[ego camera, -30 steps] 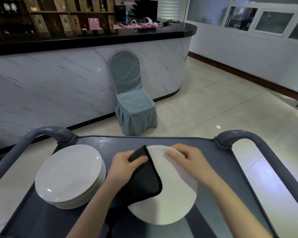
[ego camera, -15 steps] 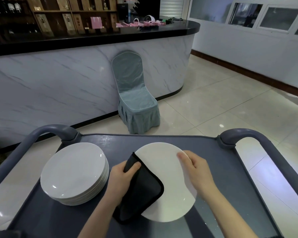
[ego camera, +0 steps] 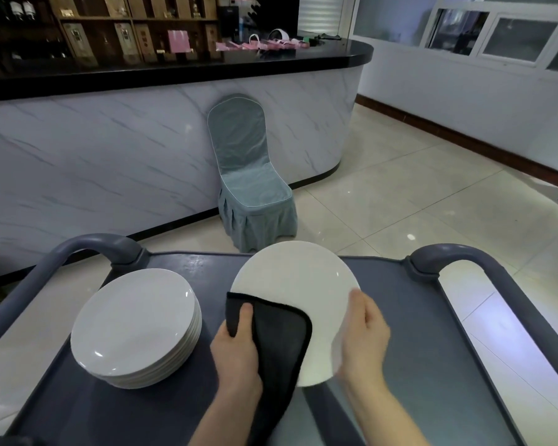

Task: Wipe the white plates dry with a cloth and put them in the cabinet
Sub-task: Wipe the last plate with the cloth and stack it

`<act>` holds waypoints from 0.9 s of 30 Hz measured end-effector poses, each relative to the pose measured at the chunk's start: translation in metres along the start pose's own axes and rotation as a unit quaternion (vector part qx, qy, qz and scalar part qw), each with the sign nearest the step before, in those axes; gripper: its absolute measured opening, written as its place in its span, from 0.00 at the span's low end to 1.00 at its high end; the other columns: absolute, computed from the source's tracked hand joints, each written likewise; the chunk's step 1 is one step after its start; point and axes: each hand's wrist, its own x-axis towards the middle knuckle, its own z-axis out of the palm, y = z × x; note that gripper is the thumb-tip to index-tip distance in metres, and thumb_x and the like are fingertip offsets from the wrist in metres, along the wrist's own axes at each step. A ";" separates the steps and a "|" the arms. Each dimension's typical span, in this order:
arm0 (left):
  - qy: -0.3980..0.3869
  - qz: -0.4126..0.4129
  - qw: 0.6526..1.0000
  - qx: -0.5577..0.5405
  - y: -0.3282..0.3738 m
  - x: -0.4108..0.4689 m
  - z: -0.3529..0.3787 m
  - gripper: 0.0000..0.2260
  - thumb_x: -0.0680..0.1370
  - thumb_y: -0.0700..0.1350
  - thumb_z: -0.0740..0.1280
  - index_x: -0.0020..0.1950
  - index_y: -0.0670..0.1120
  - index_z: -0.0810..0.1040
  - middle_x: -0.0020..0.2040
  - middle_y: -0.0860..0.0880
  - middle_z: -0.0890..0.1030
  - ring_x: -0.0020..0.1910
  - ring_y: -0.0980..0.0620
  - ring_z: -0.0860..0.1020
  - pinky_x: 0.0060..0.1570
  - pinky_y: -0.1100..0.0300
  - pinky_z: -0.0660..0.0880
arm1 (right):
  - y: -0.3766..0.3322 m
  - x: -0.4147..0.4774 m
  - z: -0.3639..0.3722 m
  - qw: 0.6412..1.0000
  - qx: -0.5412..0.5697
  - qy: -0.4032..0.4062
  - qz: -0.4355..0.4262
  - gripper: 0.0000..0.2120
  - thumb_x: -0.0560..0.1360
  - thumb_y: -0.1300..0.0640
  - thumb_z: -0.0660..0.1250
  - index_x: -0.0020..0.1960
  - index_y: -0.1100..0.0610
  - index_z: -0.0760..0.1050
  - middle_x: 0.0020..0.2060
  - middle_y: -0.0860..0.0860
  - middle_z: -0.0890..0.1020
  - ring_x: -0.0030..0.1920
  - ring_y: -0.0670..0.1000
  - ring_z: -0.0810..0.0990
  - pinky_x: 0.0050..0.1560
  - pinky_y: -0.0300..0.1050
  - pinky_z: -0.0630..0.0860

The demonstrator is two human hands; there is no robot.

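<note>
My right hand [ego camera: 364, 336] grips the tilted white plate [ego camera: 290, 278] by its rim so my left hand [ego camera: 239, 352], pinching the black cloth [ego camera: 281, 333], can wipe it.

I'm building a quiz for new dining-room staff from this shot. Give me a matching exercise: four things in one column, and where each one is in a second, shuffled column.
1. black cloth
2. stack of plates
3. single plate
4. chair

A. on the floor against the counter
B. gripped at its edge by the right hand
C. resting on the cart, left side
D. held by the left hand against a plate

Pairs: 1-D, 2-C, 3-B, 4-A.
</note>
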 end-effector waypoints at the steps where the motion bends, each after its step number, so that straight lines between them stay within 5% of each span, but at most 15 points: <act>1: 0.019 -0.006 1.000 -0.010 -0.001 -0.002 0.004 0.08 0.77 0.50 0.70 0.43 0.46 0.83 0.41 0.49 0.86 0.44 0.50 0.82 0.44 0.55 0.79 | 0.010 -0.008 0.003 0.999 0.017 0.026 0.040 0.15 0.81 0.53 0.61 0.39 0.57 0.75 0.32 0.46 0.78 0.35 0.47 0.74 0.37 0.38 0.73; 4: -0.006 0.011 1.000 0.014 0.011 0.005 0.001 0.09 0.78 0.49 0.70 0.43 0.44 0.82 0.43 0.46 0.85 0.44 0.48 0.82 0.46 0.52 0.79 | 0.016 -0.008 -0.004 0.997 -0.010 -0.033 0.064 0.08 0.81 0.51 0.61 0.47 0.50 0.77 0.39 0.43 0.83 0.41 0.44 0.81 0.41 0.40 0.75; 8: -0.103 0.136 0.971 0.169 0.034 0.023 -0.012 0.10 0.77 0.47 0.71 0.39 0.42 0.81 0.38 0.44 0.84 0.38 0.50 0.79 0.40 0.54 0.77 | -0.015 0.034 -0.024 0.964 -0.159 -0.205 -0.054 0.01 0.77 0.49 0.69 0.48 0.46 0.77 0.29 0.47 0.78 0.30 0.45 0.74 0.32 0.33 0.70; 11: -0.255 0.224 0.886 0.317 0.047 0.031 -0.007 0.11 0.74 0.47 0.73 0.37 0.41 0.79 0.30 0.49 0.78 0.32 0.58 0.73 0.36 0.60 0.71 | -0.042 0.052 -0.016 0.855 -0.330 -0.369 -0.155 0.04 0.76 0.45 0.70 0.44 0.43 0.78 0.31 0.46 0.77 0.32 0.43 0.71 0.35 0.35 0.68; 13: -0.340 0.253 0.824 0.377 0.049 0.030 0.002 0.15 0.72 0.49 0.74 0.33 0.42 0.75 0.28 0.55 0.70 0.29 0.59 0.67 0.32 0.63 0.64 | -0.041 0.048 -0.007 0.772 -0.408 -0.449 -0.191 0.14 0.77 0.44 0.68 0.35 0.46 0.73 0.30 0.42 0.75 0.32 0.41 0.70 0.35 0.36 0.66; 14: -0.363 0.256 0.808 0.388 0.050 0.030 0.004 0.15 0.72 0.50 0.73 0.32 0.43 0.73 0.28 0.56 0.68 0.29 0.59 0.66 0.31 0.64 0.62 | -0.037 0.044 -0.004 0.760 -0.415 -0.454 -0.208 0.18 0.77 0.44 0.67 0.33 0.49 0.69 0.27 0.43 0.70 0.30 0.42 0.67 0.33 0.38 0.63; 17: -0.350 0.235 0.830 0.365 0.050 0.029 0.000 0.10 0.74 0.47 0.73 0.35 0.46 0.78 0.29 0.56 0.75 0.31 0.61 0.72 0.32 0.67 0.68 | -0.032 0.040 -0.009 0.813 -0.347 -0.411 -0.224 0.23 0.79 0.48 0.67 0.31 0.55 0.62 0.27 0.44 0.63 0.30 0.42 0.61 0.32 0.39 0.58; 22: -0.089 0.043 0.989 0.111 0.023 0.020 -0.009 0.09 0.76 0.51 0.71 0.41 0.46 0.83 0.39 0.50 0.86 0.41 0.52 0.82 0.40 0.60 0.79 | -0.014 0.019 -0.008 0.987 -0.100 -0.121 -0.044 0.22 0.79 0.51 0.67 0.31 0.58 0.65 0.28 0.47 0.67 0.30 0.46 0.64 0.29 0.38 0.62; 24: -0.046 -0.017 0.997 0.061 0.016 0.018 -0.007 0.11 0.76 0.52 0.71 0.43 0.44 0.83 0.42 0.47 0.86 0.43 0.49 0.83 0.44 0.54 0.80 | 0.009 -0.003 -0.006 0.998 0.002 -0.031 0.046 0.21 0.79 0.50 0.66 0.30 0.55 0.67 0.28 0.47 0.70 0.30 0.46 0.67 0.32 0.39 0.66; 27: -0.071 0.015 0.989 0.127 0.024 0.025 -0.010 0.11 0.76 0.51 0.71 0.40 0.44 0.83 0.39 0.47 0.86 0.40 0.51 0.82 0.39 0.57 0.80 | 0.022 -0.008 -0.013 0.994 -0.020 -0.081 0.069 0.14 0.80 0.51 0.65 0.40 0.58 0.77 0.36 0.52 0.80 0.37 0.49 0.77 0.42 0.47 0.74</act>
